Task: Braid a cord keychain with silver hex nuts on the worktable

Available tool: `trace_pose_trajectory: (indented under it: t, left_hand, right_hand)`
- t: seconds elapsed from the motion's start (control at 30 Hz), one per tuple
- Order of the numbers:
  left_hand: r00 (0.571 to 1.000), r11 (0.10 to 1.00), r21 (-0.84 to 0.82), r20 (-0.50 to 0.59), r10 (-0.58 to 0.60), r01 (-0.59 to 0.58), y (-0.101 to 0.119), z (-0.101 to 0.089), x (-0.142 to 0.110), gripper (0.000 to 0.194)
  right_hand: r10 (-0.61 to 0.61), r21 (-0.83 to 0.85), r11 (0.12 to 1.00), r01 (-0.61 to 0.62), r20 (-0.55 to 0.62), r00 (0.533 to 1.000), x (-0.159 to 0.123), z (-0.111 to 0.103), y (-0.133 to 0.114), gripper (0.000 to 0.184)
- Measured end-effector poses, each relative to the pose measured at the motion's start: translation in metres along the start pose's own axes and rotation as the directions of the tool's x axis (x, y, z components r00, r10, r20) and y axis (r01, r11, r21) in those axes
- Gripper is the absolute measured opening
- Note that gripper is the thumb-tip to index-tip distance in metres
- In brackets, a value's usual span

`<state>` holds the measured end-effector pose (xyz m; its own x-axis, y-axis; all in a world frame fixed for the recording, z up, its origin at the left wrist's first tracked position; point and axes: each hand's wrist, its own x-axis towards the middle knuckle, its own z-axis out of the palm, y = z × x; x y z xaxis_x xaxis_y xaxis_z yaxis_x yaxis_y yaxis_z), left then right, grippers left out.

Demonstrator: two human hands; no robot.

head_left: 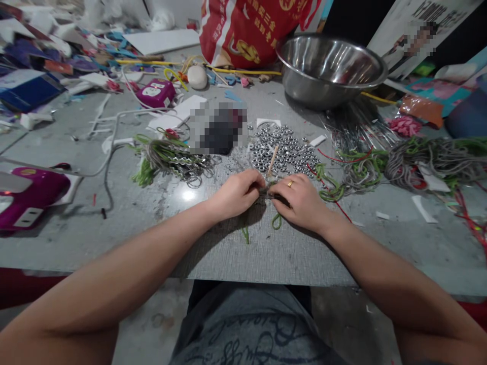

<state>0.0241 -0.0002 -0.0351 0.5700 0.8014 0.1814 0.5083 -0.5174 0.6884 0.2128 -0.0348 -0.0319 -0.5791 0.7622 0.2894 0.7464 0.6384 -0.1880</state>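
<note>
My left hand (240, 192) and my right hand (299, 198) meet over the table, fingertips close together. Both are closed in a pinch on a thin green and grey cord (277, 221); a green loop hangs below my right hand and a green end below my left. Exactly how the cord runs between the fingertips is hidden. Right beyond my fingers lies a spread of small silver beads (283, 144), with a small wooden stick (273, 161) among them. Left of the beads is a bundle of beaded green and grey cords (171, 159).
More green and grey cords (365, 172) lie at the right, with red strings near them. A steel bowl (331, 71) and a red bag (251, 33) stand at the back. Purple power sockets (34, 195) with a white cable are at the left; scraps clutter the far left.
</note>
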Motion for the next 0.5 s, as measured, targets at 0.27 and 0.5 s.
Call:
trace_pose_trajectory:
  t: [0.27,0.5]
  left_hand:
    - [1.0,0.997,-0.072,-0.006,-0.016,0.015,-0.001,0.0,-0.001,0.017]
    - [0.995,0.946,-0.311,0.076,-0.07,0.091,0.005,-0.006,-0.004,0.016]
  right_hand:
    - [-0.038,-0.049,0.998,0.038,-0.004,0.999,-0.003,-0.01,0.0,0.017]
    - [-0.397,0.015,0.917,0.399,0.144,0.906,-0.004,-0.006,-0.035,0.031]
